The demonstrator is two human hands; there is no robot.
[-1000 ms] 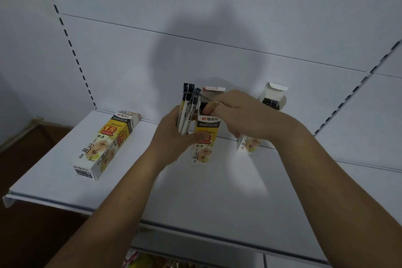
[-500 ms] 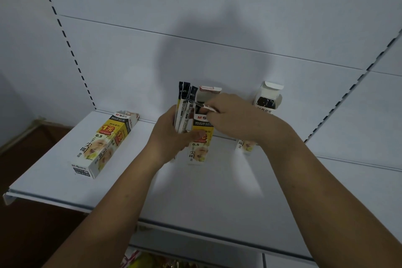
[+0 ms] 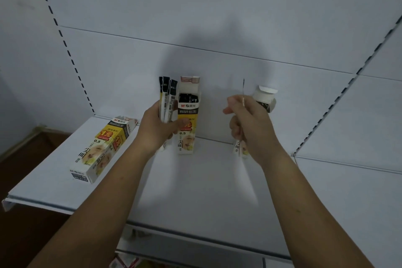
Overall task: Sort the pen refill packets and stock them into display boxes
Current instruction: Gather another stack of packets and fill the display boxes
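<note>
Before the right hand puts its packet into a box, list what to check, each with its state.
1. Grip of the right hand on the single packet: ok, pinched, seen edge-on.
2. Grip of the left hand on the bundle of packets: ok, upright beside the middle box.
3. Opening of the middle box: ok, flap up, dark packets inside.
4. Opening of the right box: ok, flap raised.
5. Room inside the right box: cannot tell, the hand hides much of it.
6. Match between the single packet and a box: cannot tell, print unreadable.

Right hand (image 3: 250,128) covers most of the centre-right display box (image 3: 267,98); its pinched refill packet (image 3: 243,93) shows edge-on, print unreadable
</note>
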